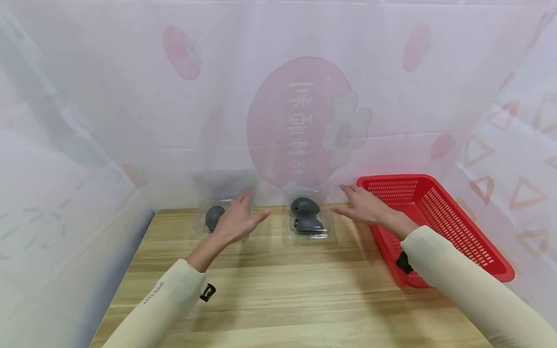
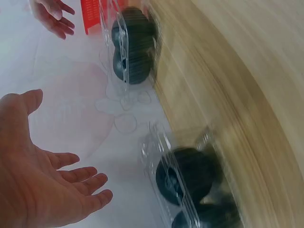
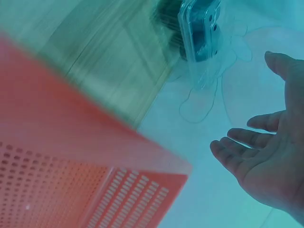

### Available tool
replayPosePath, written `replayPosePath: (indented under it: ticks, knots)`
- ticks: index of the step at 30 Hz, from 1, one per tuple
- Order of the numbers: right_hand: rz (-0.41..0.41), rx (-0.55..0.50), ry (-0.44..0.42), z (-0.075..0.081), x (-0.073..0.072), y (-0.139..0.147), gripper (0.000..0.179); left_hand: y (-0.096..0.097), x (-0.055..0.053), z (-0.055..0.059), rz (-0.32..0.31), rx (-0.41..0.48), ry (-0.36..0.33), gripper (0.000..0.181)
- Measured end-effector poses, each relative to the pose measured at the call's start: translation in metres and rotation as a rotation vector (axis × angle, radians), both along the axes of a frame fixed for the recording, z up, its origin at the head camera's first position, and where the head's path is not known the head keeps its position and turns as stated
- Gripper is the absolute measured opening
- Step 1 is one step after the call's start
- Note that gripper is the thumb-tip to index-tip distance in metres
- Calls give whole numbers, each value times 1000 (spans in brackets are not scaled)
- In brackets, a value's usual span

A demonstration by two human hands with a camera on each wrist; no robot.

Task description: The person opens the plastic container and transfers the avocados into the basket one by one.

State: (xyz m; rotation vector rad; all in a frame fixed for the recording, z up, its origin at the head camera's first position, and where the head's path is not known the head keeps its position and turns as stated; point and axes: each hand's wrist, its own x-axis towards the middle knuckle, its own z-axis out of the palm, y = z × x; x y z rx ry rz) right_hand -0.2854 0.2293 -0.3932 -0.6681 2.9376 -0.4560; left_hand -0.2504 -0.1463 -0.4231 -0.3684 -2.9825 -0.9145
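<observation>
Two clear plastic boxes stand at the back of the table, each with dark, egg-shaped fruits like avocados inside. My left hand [image 1: 235,223] hovers over the left box [image 1: 199,226], its fingers spread, and partly hides it; one dark fruit [image 1: 213,217] shows beside the hand. In the left wrist view, two fruits [image 2: 187,175] show in that box. The middle box [image 1: 324,231] holds two fruits [image 1: 305,207]. To its right, my right hand [image 1: 367,207] is held in the air with the thumb apart, beside the red basket's rim. Both hands hold nothing.
A red perforated basket [image 1: 461,217] occupies the right side of the wooden table [image 1: 278,295]. Behind the table hangs a pale printed cloth [image 1: 217,121], with more cloth along both sides. The table's left edge shows.
</observation>
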Motion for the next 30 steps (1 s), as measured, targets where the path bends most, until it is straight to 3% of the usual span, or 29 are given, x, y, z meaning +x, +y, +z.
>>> replayPosePath:
  ticks: [11, 22, 30]
  knots:
    - [21, -55, -49, -12, -11, -26, 80, 34, -13, -17, 20, 264, -133, 78]
    - [-59, -48, -135, -24, -21, -40, 80, 56, -18, -33, 86, 606, -346, 80]
    - [-113, -93, -256, -35, -26, -40, 78, 71, -26, -43, 130, 706, -400, 79]
